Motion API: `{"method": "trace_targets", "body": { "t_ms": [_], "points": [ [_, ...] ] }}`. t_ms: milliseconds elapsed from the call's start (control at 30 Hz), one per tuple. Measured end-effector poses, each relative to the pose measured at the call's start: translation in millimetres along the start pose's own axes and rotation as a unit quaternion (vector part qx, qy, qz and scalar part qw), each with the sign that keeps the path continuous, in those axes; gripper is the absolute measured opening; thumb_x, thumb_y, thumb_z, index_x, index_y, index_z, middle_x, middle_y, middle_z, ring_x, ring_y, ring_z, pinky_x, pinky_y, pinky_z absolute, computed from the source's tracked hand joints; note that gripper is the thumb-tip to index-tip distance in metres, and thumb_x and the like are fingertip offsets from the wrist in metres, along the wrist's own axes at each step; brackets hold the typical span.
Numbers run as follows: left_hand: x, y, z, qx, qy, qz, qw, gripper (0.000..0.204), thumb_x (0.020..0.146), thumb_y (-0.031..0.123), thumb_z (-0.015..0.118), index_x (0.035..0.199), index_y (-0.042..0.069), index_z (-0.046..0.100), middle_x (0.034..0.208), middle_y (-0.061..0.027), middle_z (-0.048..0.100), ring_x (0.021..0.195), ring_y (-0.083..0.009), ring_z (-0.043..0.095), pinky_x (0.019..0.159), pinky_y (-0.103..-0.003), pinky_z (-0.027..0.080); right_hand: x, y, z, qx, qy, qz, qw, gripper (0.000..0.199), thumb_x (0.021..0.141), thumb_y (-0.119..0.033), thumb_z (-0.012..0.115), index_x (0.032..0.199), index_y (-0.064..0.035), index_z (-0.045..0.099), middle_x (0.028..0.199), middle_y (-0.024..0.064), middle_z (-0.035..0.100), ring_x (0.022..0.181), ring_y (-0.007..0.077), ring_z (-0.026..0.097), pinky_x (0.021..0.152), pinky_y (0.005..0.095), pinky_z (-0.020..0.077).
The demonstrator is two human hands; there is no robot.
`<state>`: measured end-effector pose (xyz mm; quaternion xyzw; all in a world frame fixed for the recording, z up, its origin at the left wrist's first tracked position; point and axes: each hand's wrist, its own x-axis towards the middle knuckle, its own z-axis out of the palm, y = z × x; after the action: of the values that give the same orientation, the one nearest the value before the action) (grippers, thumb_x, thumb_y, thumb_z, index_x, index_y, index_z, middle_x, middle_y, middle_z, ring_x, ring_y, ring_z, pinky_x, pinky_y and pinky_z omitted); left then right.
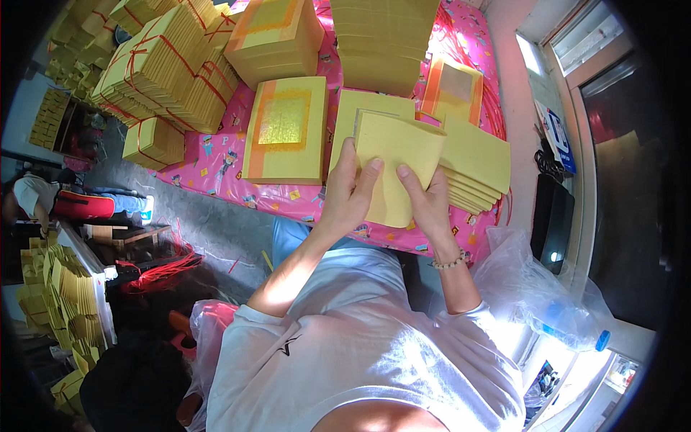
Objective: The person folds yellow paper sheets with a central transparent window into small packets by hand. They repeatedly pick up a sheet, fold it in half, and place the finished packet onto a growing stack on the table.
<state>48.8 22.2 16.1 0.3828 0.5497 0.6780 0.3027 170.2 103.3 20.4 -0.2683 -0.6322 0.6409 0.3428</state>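
My left hand [348,191] and my right hand [430,201] grip a folded wad of yellow paper [394,155] from either side, thumbs pressed on its upper face. The wad is curved over at its far edge and hangs above the near edge of the table. Just beyond it, partly covered, lies a flat pile of yellow paper [344,115]. Beside my right hand, folded yellow bundles [479,160] overlap like steps. To the left of my left hand stands a squared stack of yellow paper [252,155] with a gold foil panel and an orange stripe.
A pink patterned cloth [209,194] covers the table. Tall yellow stacks [385,47] and bundles tied with red string [155,68] stand farther back. Loose red strings [489,86] lie at right, near a clear plastic bag [515,277]. Another person [36,194] is at far left.
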Motion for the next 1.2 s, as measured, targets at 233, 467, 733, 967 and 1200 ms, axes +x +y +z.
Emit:
{"method": "trace_targets", "body": {
  "t_ms": [233, 467, 733, 967, 1200],
  "points": [
    [5.5, 6.8, -2.8, -0.096, -0.011, -0.033, 0.995, 0.030, 0.095, 0.006, 0.048, 0.124, -0.001, 0.040, 0.116, -0.0113, 0.054, 0.108, -0.0144, 0.052, 0.091, -0.029, 0.043, 1.0, -1.1, -1.8, 0.061, 0.016, 0.034, 0.997, 0.029, 0.094, -0.018, 0.059, 0.115, 0.0019, 0.058, 0.100, 0.0041, 0.065, 0.086, 0.0064, 0.059, 0.076, 0.0233, 0.0492],
    [3.0, 12.1, -4.9, -0.097, -0.011, -0.046, 0.994, 0.030, 0.095, 0.006, 0.048, 0.123, -0.001, 0.041, 0.114, -0.0105, 0.056, 0.107, -0.0137, 0.053, 0.091, -0.028, 0.043, 3.9, -3.6, -4.9, 0.057, 0.041, 0.004, 0.998, 0.025, 0.094, -0.017, 0.059, 0.111, -0.0002, 0.062, 0.095, 0.0011, 0.066, 0.083, 0.0041, 0.058, 0.073, 0.0204, 0.0474],
    [-3.1, 18.4, -9.7, -0.095, -0.032, -0.083, 0.991, 0.029, 0.093, 0.006, 0.052, 0.121, 0.000, 0.045, 0.113, -0.0069, 0.058, 0.104, -0.0102, 0.053, 0.088, -0.025, 0.043, 9.0, -5.2, -12.5, 0.054, 0.081, -0.014, 0.995, 0.016, 0.094, -0.015, 0.058, 0.092, 0.0000, 0.063, 0.081, -0.0029, 0.061, 0.073, 0.0006, 0.052, 0.065, 0.0190, 0.0434],
    [-2.6, 22.0, -13.8, -0.098, -0.028, -0.115, 0.988, 0.028, 0.092, 0.006, 0.055, 0.119, 0.000, 0.048, 0.111, -0.0058, 0.060, 0.101, -0.0102, 0.056, 0.087, -0.025, 0.045, 0.2, -13.5, -7.5, 0.075, 0.056, 0.012, 0.996, 0.018, 0.094, -0.016, 0.059, 0.098, 0.0005, 0.065, 0.083, -0.0009, 0.064, 0.072, 0.0006, 0.053, 0.062, 0.0176, 0.0429],
    [0.6, 16.7, -20.3, -0.132, -0.054, -0.156, 0.977, 0.032, 0.091, 0.009, 0.058, 0.121, 0.001, 0.051, 0.112, -0.0066, 0.063, 0.100, -0.0105, 0.060, 0.085, -0.025, 0.046, -10.4, 5.8, -16.3, 0.018, 0.006, 0.037, 0.999, 0.024, 0.091, -0.017, 0.063, 0.102, 0.0042, 0.066, 0.083, 0.0013, 0.067, 0.070, 0.0030, 0.059, 0.060, 0.0191, 0.0473]
  ]
}}
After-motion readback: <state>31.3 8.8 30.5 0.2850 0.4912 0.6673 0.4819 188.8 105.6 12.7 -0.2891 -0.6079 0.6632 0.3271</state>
